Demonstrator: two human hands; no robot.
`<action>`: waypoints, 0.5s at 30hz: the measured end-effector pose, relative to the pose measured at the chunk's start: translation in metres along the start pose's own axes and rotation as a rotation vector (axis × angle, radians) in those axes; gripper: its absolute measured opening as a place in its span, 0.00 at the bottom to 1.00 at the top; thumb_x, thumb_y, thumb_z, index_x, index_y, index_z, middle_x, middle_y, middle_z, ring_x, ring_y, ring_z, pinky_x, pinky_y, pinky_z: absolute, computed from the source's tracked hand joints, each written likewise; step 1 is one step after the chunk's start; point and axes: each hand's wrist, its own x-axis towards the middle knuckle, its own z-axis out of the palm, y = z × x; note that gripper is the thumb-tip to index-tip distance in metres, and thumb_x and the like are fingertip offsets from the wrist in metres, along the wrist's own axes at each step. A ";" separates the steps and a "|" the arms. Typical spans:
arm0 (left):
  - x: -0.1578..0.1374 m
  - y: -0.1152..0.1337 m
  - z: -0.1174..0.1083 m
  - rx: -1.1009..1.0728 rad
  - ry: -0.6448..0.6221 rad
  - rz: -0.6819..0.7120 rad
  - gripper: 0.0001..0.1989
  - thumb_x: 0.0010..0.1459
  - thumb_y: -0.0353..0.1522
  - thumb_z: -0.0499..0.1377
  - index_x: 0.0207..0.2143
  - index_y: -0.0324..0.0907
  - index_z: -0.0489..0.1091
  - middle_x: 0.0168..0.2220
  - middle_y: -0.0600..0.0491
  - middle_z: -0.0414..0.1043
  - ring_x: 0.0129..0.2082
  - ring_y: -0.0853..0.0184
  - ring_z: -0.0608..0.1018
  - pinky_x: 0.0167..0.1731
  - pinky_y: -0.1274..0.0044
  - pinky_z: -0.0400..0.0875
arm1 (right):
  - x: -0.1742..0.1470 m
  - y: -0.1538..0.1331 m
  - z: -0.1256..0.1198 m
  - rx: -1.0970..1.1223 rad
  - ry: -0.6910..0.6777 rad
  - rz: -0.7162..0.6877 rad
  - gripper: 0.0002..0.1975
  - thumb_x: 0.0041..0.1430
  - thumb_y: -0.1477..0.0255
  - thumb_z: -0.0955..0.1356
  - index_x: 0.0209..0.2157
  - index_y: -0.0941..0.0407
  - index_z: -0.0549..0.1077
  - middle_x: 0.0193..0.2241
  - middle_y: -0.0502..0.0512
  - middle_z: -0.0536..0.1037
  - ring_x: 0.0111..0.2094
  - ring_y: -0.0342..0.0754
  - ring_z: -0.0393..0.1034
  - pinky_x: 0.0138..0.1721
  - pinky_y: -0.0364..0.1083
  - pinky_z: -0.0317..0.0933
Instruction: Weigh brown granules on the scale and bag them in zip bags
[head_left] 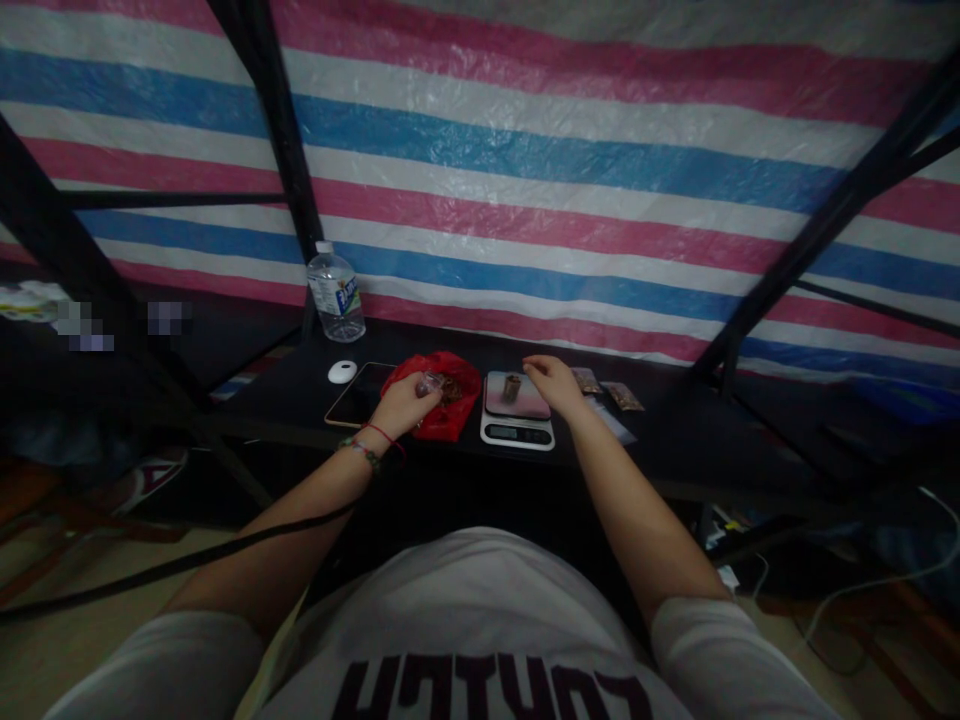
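Note:
My left hand (409,402) is closed on a small clear plastic thing (430,384), perhaps a bag or cup, over an open red plastic bag (439,428). Dry brown bits (451,390) lie inside the red bag. On a white kitchen scale (517,434) stands a small brownish container or packet (511,388), upright on the plate. Just right of it, above the plate's edge, is my right hand (553,380), its fingertips drawn together in a pinch; anything between them is too small to make out.
Small filled packets (622,396) and clear plastic bags (613,422) lie right of the scale. To the left are a phone or tablet (358,396), a white oval object (342,372) and a water bottle (337,295). Dark metal posts (281,130) frame the black table; a striped sheet (525,180) hangs behind.

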 end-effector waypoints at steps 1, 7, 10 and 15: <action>-0.001 0.001 -0.001 -0.032 0.037 0.011 0.16 0.54 0.43 0.57 0.40 0.43 0.73 0.36 0.50 0.77 0.36 0.61 0.78 0.37 0.74 0.69 | -0.001 0.003 0.003 0.003 -0.028 0.020 0.16 0.58 0.65 0.67 0.44 0.57 0.77 0.44 0.60 0.79 0.47 0.53 0.72 0.51 0.52 0.63; -0.005 0.019 -0.004 -0.214 0.216 0.074 0.13 0.51 0.39 0.60 0.38 0.42 0.71 0.35 0.52 0.76 0.34 0.64 0.77 0.37 0.75 0.70 | 0.002 0.012 0.022 -0.002 -0.133 0.047 0.26 0.50 0.66 0.72 0.52 0.57 0.71 0.50 0.62 0.75 0.51 0.54 0.70 0.54 0.53 0.61; -0.007 0.024 -0.004 -0.267 0.246 0.100 0.12 0.50 0.38 0.60 0.36 0.42 0.70 0.33 0.53 0.75 0.33 0.65 0.76 0.37 0.75 0.70 | 0.005 0.012 0.026 0.035 -0.114 0.045 0.22 0.53 0.67 0.70 0.50 0.57 0.72 0.47 0.60 0.77 0.48 0.52 0.72 0.51 0.51 0.64; -0.007 0.024 -0.003 -0.316 0.244 0.094 0.12 0.50 0.38 0.60 0.36 0.42 0.71 0.32 0.53 0.75 0.32 0.65 0.76 0.36 0.74 0.70 | 0.009 0.012 0.027 -0.003 -0.201 -0.006 0.20 0.50 0.70 0.71 0.47 0.56 0.73 0.44 0.59 0.78 0.45 0.51 0.73 0.49 0.51 0.64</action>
